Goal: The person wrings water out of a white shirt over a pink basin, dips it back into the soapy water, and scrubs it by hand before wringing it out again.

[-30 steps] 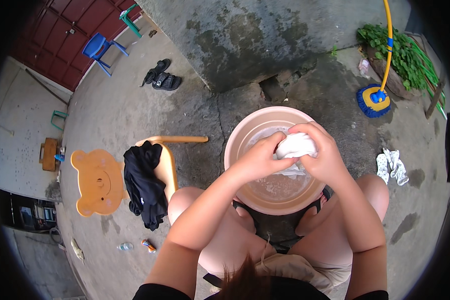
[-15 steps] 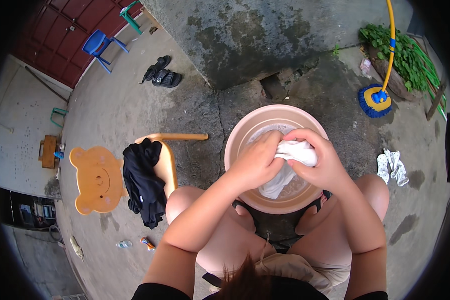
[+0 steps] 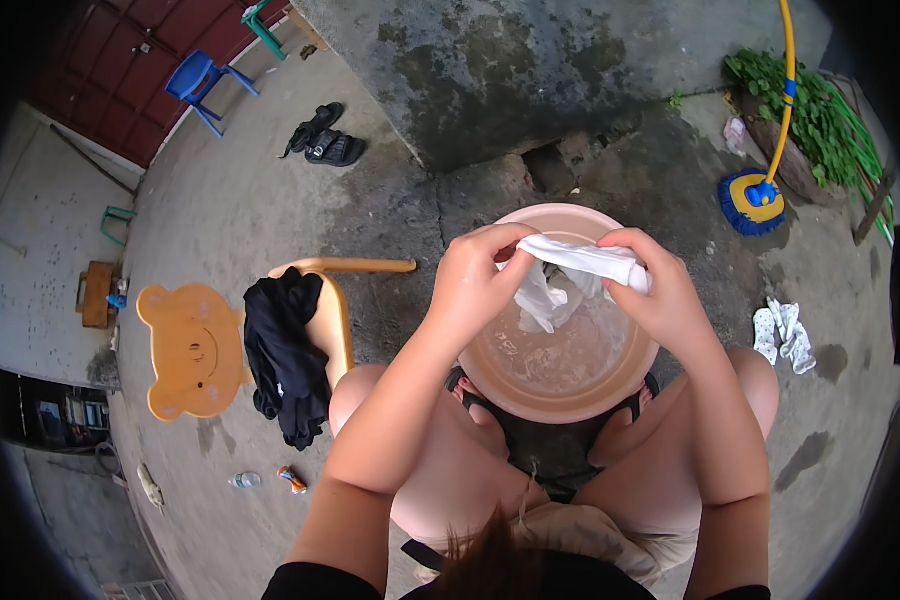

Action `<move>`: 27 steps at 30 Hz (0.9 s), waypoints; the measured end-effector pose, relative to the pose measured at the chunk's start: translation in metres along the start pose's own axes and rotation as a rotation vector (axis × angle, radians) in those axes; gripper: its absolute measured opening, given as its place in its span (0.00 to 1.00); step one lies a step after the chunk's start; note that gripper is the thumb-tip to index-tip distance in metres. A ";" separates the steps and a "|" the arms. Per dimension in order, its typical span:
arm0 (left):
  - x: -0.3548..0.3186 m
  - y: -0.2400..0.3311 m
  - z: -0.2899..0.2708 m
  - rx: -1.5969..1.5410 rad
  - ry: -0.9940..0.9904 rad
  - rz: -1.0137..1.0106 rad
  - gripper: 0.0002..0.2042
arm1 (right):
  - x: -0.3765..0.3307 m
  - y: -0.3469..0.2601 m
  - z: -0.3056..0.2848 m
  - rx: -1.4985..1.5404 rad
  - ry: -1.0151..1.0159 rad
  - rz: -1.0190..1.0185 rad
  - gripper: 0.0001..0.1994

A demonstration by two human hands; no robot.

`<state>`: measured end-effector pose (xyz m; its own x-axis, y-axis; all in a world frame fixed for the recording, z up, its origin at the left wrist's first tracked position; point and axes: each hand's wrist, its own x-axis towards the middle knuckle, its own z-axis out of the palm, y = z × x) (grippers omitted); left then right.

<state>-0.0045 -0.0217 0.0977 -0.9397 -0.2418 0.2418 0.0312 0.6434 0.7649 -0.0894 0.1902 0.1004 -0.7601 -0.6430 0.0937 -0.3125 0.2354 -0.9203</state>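
My left hand [image 3: 475,275], my right hand [image 3: 662,288], each grip pinching an end of white cloth [image 3: 582,258], above a pink basin [image 3: 562,408]

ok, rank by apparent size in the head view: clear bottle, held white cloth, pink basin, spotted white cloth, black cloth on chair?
1. pink basin
2. black cloth
3. held white cloth (bunched and raised nearer the camera, so true size unsure)
4. spotted white cloth
5. clear bottle
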 end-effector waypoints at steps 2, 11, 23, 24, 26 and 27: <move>-0.001 0.001 -0.001 -0.297 -0.029 -0.109 0.07 | 0.001 0.004 -0.003 -0.019 -0.006 0.018 0.15; 0.001 0.003 0.000 -0.690 -0.065 -0.283 0.16 | 0.003 0.014 -0.004 0.020 0.127 -0.114 0.08; 0.000 -0.002 -0.021 -0.418 -0.398 -0.245 0.09 | -0.001 0.006 0.002 0.323 0.009 0.027 0.08; 0.000 -0.004 -0.023 -0.417 -0.398 -0.247 0.09 | -0.001 0.008 0.003 0.344 0.027 0.025 0.09; 0.001 -0.007 -0.025 -0.475 -0.466 -0.198 0.07 | -0.001 0.008 0.001 0.363 0.049 0.023 0.09; 0.002 -0.007 -0.027 -0.425 -0.483 -0.205 0.06 | -0.001 0.005 0.000 0.410 -0.002 0.052 0.08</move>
<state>0.0029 -0.0456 0.1089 -0.9845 0.0876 -0.1517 -0.1252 0.2532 0.9593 -0.0899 0.1924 0.0956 -0.7674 -0.6397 0.0424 -0.0206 -0.0416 -0.9989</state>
